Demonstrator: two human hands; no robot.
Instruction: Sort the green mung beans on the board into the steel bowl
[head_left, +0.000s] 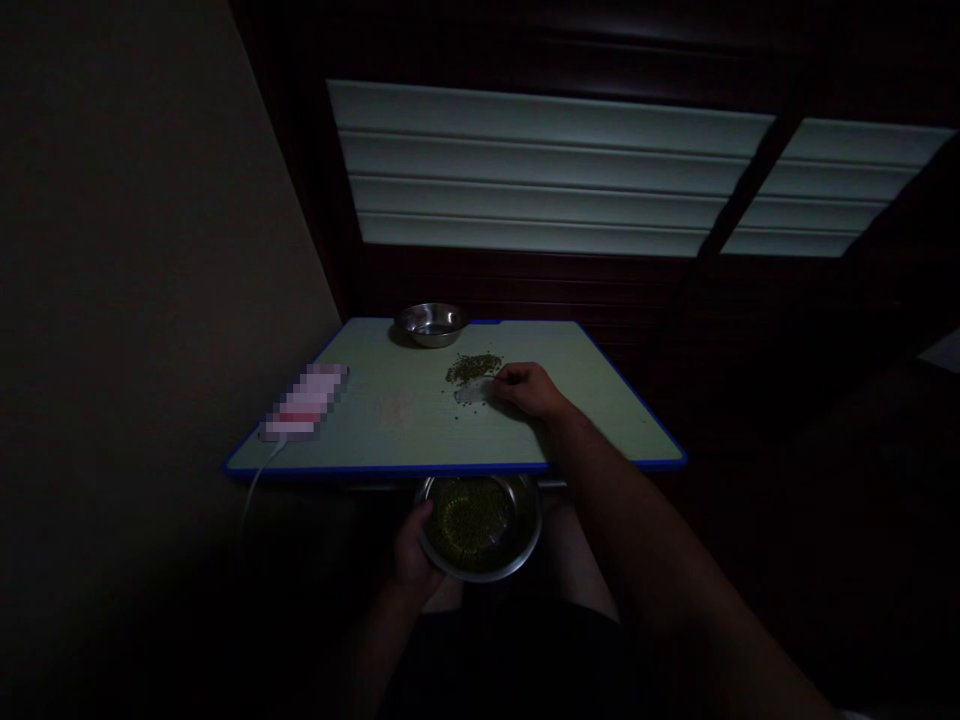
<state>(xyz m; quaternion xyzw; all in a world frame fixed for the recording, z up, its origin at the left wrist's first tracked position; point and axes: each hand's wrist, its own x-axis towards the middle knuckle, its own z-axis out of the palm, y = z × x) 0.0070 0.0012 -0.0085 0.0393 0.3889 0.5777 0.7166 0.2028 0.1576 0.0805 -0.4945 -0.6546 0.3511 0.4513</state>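
My left hand [414, 550] grips the rim of a metal bowl [528, 548] just below the table's front edge, thumb on the near-left side. Small dark green grains, which look like mung beans [469, 520], lie inside it. Over the table, my right hand [527, 388] is closed on one end of a pale, see-through flat piece [472, 390], its exact kind unclear in the dim light. That piece rests at the near side of a loose pile of the same beans [476, 367]. A few single beans are scattered around it.
A second metal bowl [431, 326] stands at the back left of the pale, blue-edged table [600, 430]. On the left lies a blurred-out phone [306, 402] with a white cable [259, 475] hanging off the front edge. Dark wood with light slatted panels [540, 170] rises behind.
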